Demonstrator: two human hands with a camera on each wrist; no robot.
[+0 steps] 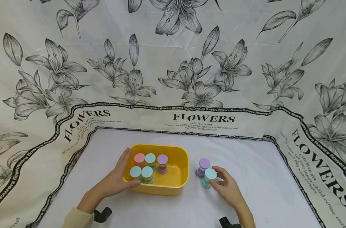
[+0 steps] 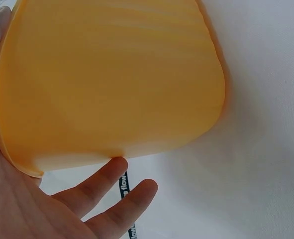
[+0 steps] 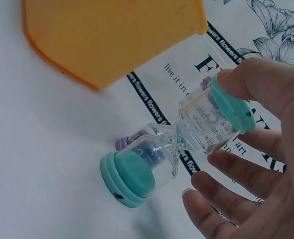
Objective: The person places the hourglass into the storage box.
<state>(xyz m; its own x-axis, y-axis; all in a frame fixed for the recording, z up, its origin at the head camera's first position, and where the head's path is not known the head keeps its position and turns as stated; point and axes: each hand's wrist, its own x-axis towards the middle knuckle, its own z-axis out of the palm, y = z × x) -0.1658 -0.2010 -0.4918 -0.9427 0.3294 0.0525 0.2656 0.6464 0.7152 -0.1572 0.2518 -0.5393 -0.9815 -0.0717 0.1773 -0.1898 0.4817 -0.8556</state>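
A teal-capped hourglass stands on the white cloth, and my right hand pinches its upper cap between thumb and fingers. Green sand fills part of its lower bulb in the right wrist view, where the other fingers are spread beside the glass. Right behind it is a purple-capped hourglass, largely hidden in the right wrist view. My left hand rests against the left end of a yellow bin, thumb at the front rim and straight fingers along the outside.
Inside the bin, grouped toward its left, stand a pink-capped hourglass, a purple-capped one and three teal-capped ones. White cloth covers the table. A flower-printed curtain rises behind.
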